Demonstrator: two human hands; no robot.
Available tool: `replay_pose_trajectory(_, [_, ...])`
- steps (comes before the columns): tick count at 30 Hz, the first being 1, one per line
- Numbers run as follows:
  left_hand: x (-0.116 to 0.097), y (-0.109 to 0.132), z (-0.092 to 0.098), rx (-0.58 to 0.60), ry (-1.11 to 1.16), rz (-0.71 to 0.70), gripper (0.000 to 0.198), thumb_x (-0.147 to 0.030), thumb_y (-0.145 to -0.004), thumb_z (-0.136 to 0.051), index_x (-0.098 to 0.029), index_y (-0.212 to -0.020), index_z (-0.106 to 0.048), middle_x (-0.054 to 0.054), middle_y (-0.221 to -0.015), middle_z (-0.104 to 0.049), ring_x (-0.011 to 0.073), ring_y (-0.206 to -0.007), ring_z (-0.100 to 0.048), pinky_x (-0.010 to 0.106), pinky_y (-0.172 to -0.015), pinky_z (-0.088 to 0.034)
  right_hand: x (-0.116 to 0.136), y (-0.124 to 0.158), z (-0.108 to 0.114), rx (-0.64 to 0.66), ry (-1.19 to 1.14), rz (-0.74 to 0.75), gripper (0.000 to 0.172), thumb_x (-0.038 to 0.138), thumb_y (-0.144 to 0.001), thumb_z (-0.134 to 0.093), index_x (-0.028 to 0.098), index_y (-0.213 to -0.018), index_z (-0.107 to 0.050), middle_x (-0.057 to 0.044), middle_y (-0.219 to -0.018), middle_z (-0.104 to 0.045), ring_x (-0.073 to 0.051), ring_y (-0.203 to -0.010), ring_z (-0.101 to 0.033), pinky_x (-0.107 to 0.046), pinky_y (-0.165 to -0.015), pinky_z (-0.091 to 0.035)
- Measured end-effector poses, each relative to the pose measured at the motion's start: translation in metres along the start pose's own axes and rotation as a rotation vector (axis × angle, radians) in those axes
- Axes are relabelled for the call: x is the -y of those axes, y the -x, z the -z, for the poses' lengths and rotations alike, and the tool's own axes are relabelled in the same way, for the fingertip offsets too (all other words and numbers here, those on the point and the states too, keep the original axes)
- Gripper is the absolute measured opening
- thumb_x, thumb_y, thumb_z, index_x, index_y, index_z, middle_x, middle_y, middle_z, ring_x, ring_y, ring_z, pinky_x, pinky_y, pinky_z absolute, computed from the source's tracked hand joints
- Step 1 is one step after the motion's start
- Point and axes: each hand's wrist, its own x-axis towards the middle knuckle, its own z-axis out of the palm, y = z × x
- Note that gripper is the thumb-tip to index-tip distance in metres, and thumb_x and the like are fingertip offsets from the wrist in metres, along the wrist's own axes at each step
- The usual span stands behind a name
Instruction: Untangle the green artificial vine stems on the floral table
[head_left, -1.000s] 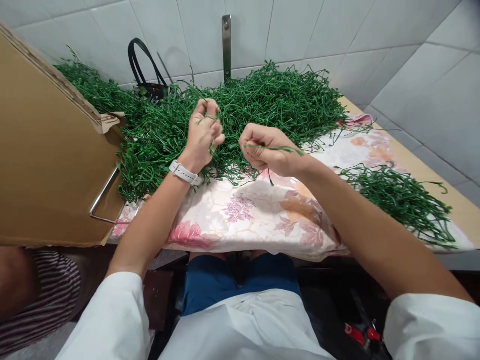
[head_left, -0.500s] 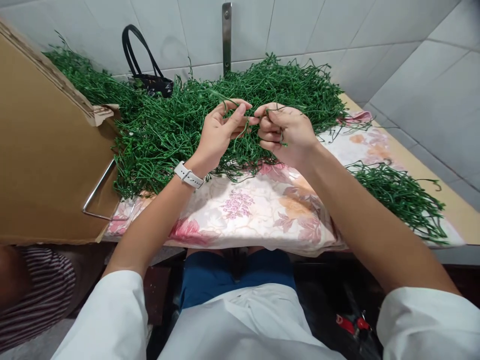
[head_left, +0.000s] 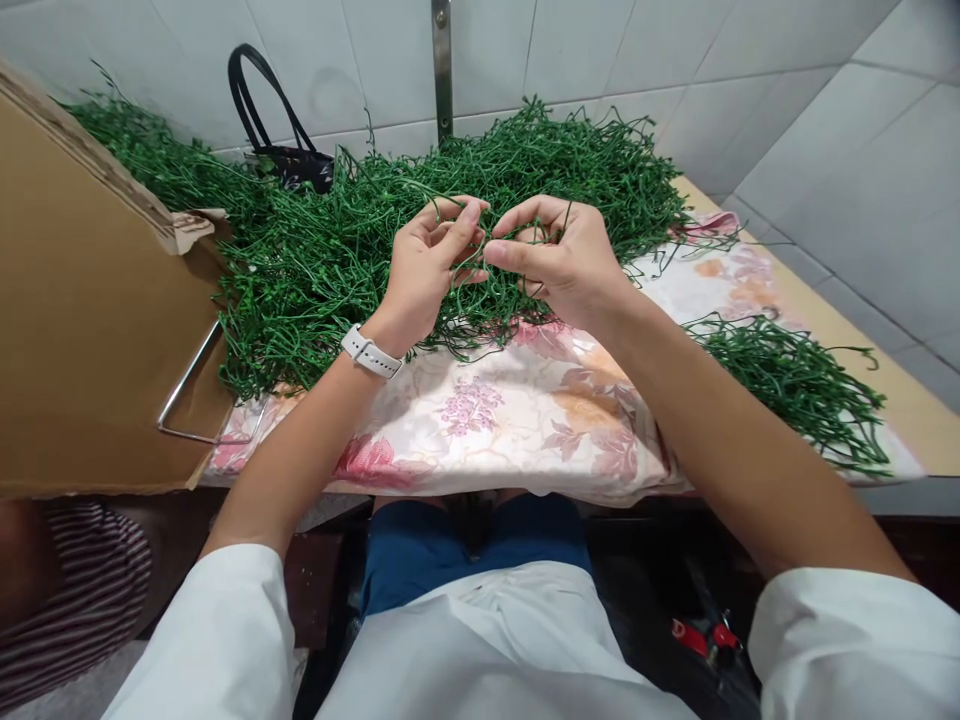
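A large heap of thin green stems [head_left: 322, 240], some with bud-like tips, covers the back of the cloth. In front of it my left hand [head_left: 431, 255], with a white watch on the wrist, pinches a green stem between thumb and fingers. My right hand [head_left: 562, 255] is close by on the right. Its thumb and forefinger point at the left fingertips, and the other fingers are curled around thin stem pieces. What lies between the two hands partly blends into the heap behind. A smaller pile of stems [head_left: 795, 385] lies beyond my right forearm.
A floral cloth [head_left: 472, 430] covers the table. On the left stand a cardboard sheet [head_left: 90, 330] and a bent metal rod [head_left: 187, 390]. A black handled bag [head_left: 296, 165] sits in the heap by the tiled wall. Someone's striped clothing [head_left: 97, 590] shows at lower left.
My right thumb and forefinger have stretched out towards the left hand, opening from a tighter curl. The left hand keeps its pinch. The whole view has shifted slightly.
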Motion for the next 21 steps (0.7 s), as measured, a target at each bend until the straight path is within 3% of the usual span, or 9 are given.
replay_pose_trajectory(5, [0.0057, -0.0066, 0.0026, -0.038, -0.015, -0.044, 0.014, -0.033, -0.102, -0.069, -0.019, -0.103, -0.066, 0.0, -0.088, -0.064, 0.0075, -0.077, -0.072, 0.017, -0.072, -0.055, -0.0014, 0.0009, 0.0019, 0.052, 0.065, -0.013, 0.064, 0.046, -0.058, -0.105, 0.024, -0.089, -0.054, 0.01, -0.063, -0.022, -0.006, -0.051, -0.022, -0.023, -0.04, -0.018])
replay_pose_trajectory(13, [0.0074, -0.0077, 0.0046, -0.071, -0.057, -0.088, 0.013, -0.031, -0.105, -0.065, -0.019, -0.104, -0.062, 0.0, -0.088, -0.067, 0.0078, -0.081, -0.072, 0.018, -0.075, -0.057, 0.0008, 0.0015, 0.0052, 0.08, 0.064, 0.02, 0.073, 0.037, -0.052, -0.109, 0.025, -0.095, -0.051, 0.009, -0.069, -0.024, -0.007, -0.055, -0.028, -0.022, -0.04, -0.021])
replay_pose_trajectory(16, [0.0081, -0.0073, 0.0048, -0.07, -0.054, -0.088, 0.017, -0.035, -0.102, -0.069, -0.019, -0.103, -0.062, 0.001, -0.09, -0.069, 0.0088, -0.082, -0.073, 0.018, -0.074, -0.057, 0.0017, 0.0008, 0.0049, 0.065, 0.019, 0.001, 0.066, 0.04, -0.059, -0.106, 0.026, -0.094, -0.051, 0.009, -0.066, -0.025, -0.008, -0.053, -0.028, -0.024, -0.039, -0.024])
replay_pose_trajectory(21, [0.0078, -0.0049, 0.0024, -0.046, -0.032, -0.063, 0.01, -0.028, -0.103, -0.066, -0.019, -0.101, -0.062, -0.001, -0.085, -0.066, 0.0047, -0.07, -0.066, 0.016, -0.07, -0.055, -0.0039, -0.0019, 0.0006, -0.007, 0.01, -0.016, 0.044, 0.052, -0.081, -0.09, 0.024, -0.086, -0.056, 0.008, -0.06, -0.029, -0.007, -0.048, -0.023, -0.025, -0.039, -0.017])
